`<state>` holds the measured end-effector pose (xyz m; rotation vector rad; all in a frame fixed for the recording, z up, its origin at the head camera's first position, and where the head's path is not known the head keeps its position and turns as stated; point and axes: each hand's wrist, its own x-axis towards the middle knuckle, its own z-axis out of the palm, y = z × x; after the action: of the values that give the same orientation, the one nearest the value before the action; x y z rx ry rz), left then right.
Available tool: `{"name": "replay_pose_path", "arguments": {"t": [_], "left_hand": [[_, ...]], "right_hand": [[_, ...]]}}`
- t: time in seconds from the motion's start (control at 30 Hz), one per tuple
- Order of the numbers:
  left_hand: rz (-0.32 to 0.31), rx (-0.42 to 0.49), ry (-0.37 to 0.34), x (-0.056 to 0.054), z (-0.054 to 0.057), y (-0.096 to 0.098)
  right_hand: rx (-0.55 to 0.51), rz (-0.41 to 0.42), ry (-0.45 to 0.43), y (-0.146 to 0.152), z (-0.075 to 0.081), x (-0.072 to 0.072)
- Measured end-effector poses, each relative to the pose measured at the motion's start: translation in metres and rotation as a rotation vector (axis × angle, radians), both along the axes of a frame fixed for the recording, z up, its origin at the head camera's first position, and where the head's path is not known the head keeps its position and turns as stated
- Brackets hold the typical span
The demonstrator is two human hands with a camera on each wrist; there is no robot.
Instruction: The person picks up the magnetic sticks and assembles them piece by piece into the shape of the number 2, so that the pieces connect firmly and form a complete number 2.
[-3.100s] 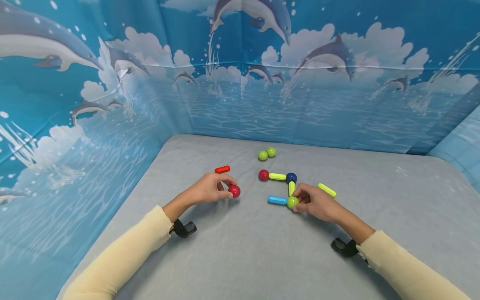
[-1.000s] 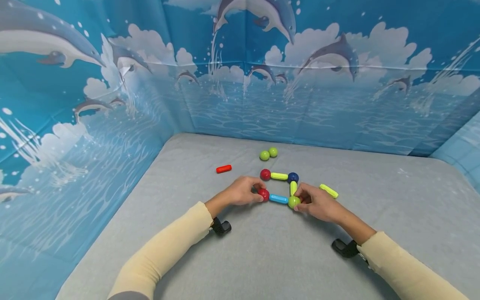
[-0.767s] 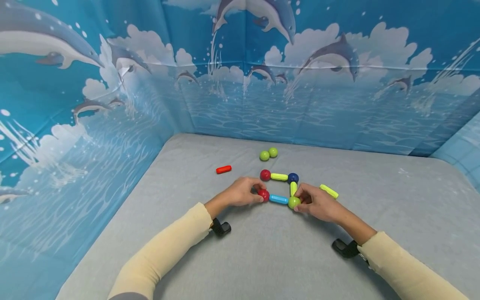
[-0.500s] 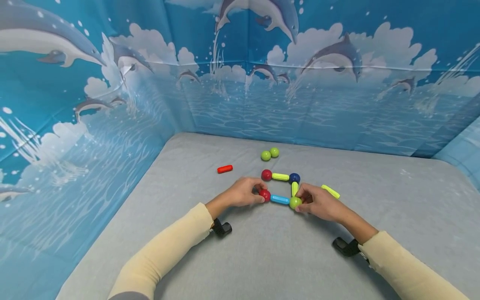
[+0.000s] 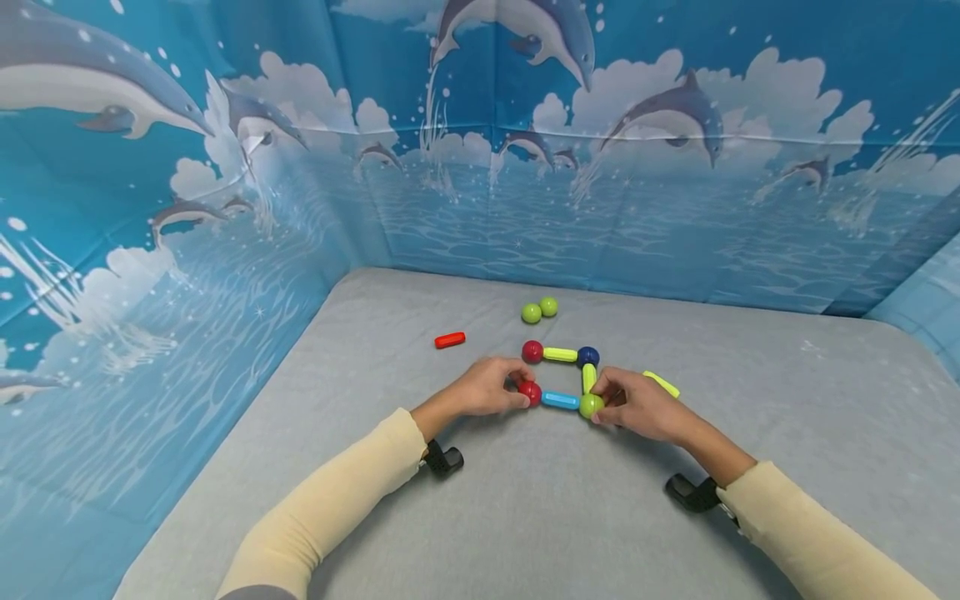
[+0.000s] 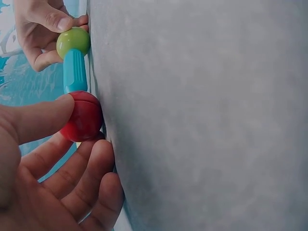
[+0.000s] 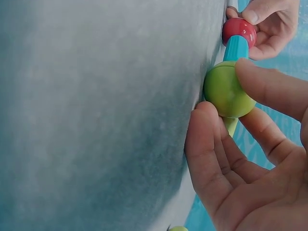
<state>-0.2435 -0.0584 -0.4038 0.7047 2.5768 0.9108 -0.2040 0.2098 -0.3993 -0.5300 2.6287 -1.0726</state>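
Observation:
My left hand pinches a red ball between thumb and fingers. With my right hand I pinch a green ball. A light-blue rod spans from the red ball to the green one, its ends right at both. From the green ball a yellow-green rod runs back to a dark-blue ball. Another yellow-green rod joins that ball to a second red ball. Together they outline three sides of a square, its left side open.
A loose red rod lies left of the pieces. Behind them, two green balls sit side by side. Beyond my right hand lies a yellow-green rod. The grey cloth surface meets a dolphin-print curtain at the back and left.
Since the earliest frame, my left hand has carried the red ball rightward to the free end of the light-blue rod. My right hand stays on the green ball; over the last second, little moves.

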Motion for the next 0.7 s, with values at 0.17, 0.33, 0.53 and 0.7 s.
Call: {"name": "replay_pose_path", "arguments": {"t": [0.17,0.33,0.53,0.7], "left_hand": [[-0.006,0.002,0.005,0.001,0.001,0.000],[-0.019,0.009,0.020,0.000,0.000,-0.001],[0.011,0.066,0.021,-0.004,0.001,-0.005],[0.095,0.112,0.099,-0.019,0.005,-0.007]], "right_hand": [[0.004,-0.004,-0.007,0.000,0.000,0.000],[-0.002,-0.010,-0.019,0.000,-0.002,-0.001],[-0.013,-0.009,-0.016,0.001,-0.004,0.000],[-0.013,-0.009,-0.009,0.002,-0.003,0.000]]}}
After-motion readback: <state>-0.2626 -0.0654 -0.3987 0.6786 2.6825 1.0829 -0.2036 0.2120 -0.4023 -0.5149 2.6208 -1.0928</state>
